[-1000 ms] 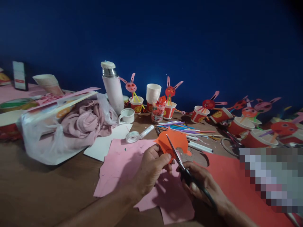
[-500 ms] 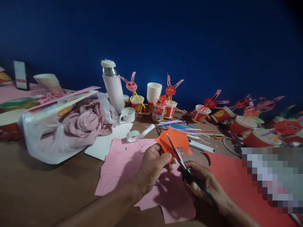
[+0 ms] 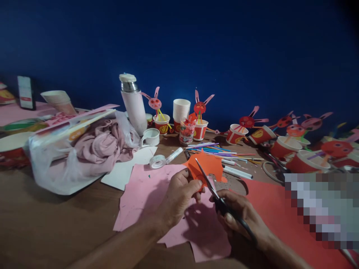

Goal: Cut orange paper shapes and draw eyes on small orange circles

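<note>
Left hand [image 3: 179, 196], grip pinching orange paper [image 3: 213, 164]; right hand [image 3: 244, 209], grip wrapped round scissors [image 3: 221, 206], blades [image 3: 207, 179] across the orange paper. Pink paper [image 3: 140, 201] lies beneath on the tabletop [image 3: 56, 224].

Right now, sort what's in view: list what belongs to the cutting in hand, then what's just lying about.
Part of the cutting:
- orange paper, held in the left hand
- black-handled scissors, held in the right hand, blades across the paper

Apparently just lying about:
- white flask
- white mug
- phone
- plastic bag
</note>
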The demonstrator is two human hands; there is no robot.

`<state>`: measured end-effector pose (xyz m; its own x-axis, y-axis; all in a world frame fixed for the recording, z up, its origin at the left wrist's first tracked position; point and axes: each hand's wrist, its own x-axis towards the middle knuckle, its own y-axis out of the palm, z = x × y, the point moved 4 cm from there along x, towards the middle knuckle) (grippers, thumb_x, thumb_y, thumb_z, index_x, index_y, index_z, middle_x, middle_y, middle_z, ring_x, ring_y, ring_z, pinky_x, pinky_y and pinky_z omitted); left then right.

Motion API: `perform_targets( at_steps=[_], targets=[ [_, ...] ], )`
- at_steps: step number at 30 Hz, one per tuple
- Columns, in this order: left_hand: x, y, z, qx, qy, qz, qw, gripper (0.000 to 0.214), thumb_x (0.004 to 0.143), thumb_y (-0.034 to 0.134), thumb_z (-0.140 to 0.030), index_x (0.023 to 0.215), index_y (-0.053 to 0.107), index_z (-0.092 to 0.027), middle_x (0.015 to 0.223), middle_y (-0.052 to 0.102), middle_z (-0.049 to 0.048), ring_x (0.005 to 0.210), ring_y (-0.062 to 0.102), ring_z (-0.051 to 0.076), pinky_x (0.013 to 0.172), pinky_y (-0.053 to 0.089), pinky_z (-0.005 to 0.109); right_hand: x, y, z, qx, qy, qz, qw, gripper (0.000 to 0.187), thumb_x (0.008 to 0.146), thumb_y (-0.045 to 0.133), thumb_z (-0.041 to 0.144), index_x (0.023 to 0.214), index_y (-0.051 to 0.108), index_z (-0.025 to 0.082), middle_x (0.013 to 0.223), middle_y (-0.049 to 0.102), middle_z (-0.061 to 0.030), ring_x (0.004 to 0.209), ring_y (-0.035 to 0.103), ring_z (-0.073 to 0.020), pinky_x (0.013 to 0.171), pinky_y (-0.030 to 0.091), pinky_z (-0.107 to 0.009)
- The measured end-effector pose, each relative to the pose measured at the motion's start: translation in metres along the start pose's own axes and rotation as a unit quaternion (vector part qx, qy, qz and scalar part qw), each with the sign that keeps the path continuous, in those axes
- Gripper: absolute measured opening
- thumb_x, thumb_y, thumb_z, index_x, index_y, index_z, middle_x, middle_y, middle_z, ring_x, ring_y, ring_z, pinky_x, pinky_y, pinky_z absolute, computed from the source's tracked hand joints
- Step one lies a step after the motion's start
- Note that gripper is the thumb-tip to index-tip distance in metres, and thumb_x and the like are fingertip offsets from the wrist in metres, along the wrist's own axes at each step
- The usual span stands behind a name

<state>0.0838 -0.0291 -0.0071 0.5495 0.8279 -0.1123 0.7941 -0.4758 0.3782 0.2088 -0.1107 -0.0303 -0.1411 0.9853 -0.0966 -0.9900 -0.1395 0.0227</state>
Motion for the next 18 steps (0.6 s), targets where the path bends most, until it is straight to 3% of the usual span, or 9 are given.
perform_targets(
  at_steps=[10,18],
  targets=[
    [0.002,-0.0017,0.0025,0.014,-0.02,0.011,1.0,0.013,0.06,0.055,-0.022,0.07,0.052,-0.013,0.056,0.052,-0.0031,0.041,0.041,0.004,0.039,0.032,0.016,0.0022,-0.0007,0.004,-0.054,-0.026,-0.016,0.998,0.046,0.07,0.06,0.058,0.094,0.054,0.019,0.072,0.046,0.0007,0.059,0.039,-0.0102,0.051,0.034,-0.02],
    [0.0014,-0.0031,0.0037,0.004,-0.028,0.015,0.999,0.017,0.06,0.056,-0.021,0.074,0.052,-0.012,0.058,0.052,-0.003,0.042,0.041,0.004,0.039,0.034,0.016,0.0018,0.0002,0.0057,-0.062,-0.025,-0.01,0.998,0.048,0.07,0.058,0.061,0.093,0.054,0.019,0.067,0.045,0.0017,0.053,0.038,-0.0093,0.046,0.034,-0.02]
  ],
)
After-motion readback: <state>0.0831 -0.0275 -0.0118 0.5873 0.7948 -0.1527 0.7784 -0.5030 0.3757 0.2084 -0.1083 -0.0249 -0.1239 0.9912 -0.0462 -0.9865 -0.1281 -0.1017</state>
